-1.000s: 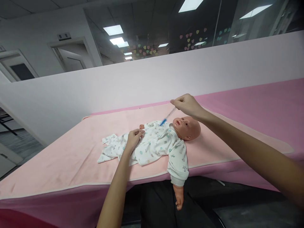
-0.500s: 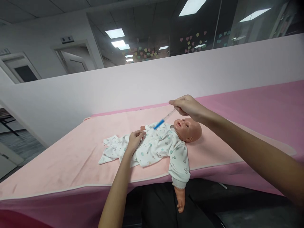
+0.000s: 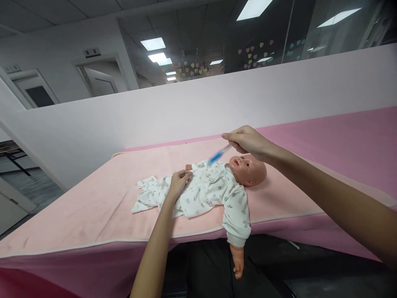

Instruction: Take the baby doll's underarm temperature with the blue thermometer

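A baby doll (image 3: 203,194) lies on its back in white printed clothes, its head to the right and one arm hanging over the near edge. Above its chest, my right hand (image 3: 245,138) is closed in a pinch on a thin clear stick with a blue end (image 3: 216,157). That blue end points down and left, smeared by motion; the stick's exact kind is unclear. My left hand (image 3: 180,182) rests against the front of the doll's clothes, fingers curled together. Whether cloth or something small is between those fingers is hidden.
A peach blanket (image 3: 89,198) covers the pink table surface (image 3: 341,132). Behind it runs a low white wall (image 3: 186,111) with glass above. My dark-clad lap (image 3: 207,269) is under the near edge, beside the doll's hanging arm.
The stick's blue end has swung slightly up and right and is now blurred. The whole view has shifted a little; my left hand stays on the doll's clothes.
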A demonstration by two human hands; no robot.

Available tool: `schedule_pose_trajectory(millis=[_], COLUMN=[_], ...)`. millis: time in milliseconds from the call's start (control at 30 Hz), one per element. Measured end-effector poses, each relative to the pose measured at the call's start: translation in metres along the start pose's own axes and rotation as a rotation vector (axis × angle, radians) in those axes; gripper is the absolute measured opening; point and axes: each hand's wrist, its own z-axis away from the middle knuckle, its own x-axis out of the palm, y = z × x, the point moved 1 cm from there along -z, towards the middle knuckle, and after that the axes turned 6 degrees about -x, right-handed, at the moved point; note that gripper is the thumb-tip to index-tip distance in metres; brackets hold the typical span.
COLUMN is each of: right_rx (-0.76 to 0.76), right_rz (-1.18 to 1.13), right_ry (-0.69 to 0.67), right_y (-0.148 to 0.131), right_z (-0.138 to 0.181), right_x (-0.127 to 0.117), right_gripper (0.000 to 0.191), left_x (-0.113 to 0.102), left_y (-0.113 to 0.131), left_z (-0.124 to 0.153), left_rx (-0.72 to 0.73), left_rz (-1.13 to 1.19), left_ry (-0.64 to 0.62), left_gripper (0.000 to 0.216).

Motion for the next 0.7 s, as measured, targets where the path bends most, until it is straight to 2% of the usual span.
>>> schedule_pose_trajectory(millis=[200, 400, 700], right_rx=[0.018, 0.023, 0.043], right_rz=[0.157, 0.136, 0.144], right_ry=[0.004, -0.013, 0.053], right_y=[-0.0042, -0.0048, -0.0020], right_z=[0.0029, 0.0055, 0.0097], right_x=[-0.0022, -0.0018, -0.0061], right_gripper=[0.042, 0.042, 0.042], left_x=[-0.0007, -0.0009, -0.0008], left_y=[0.0004, 0.0011, 0.0009], left_z=[0.0002, 0.0004, 0.0011], left_rx=[0.002, 0.011, 0.002], left_rz=[-0.013, -0.025, -0.024], left_ry=[-0.002, 0.003, -0.001], left_gripper=[0.030, 0.030, 0.032])
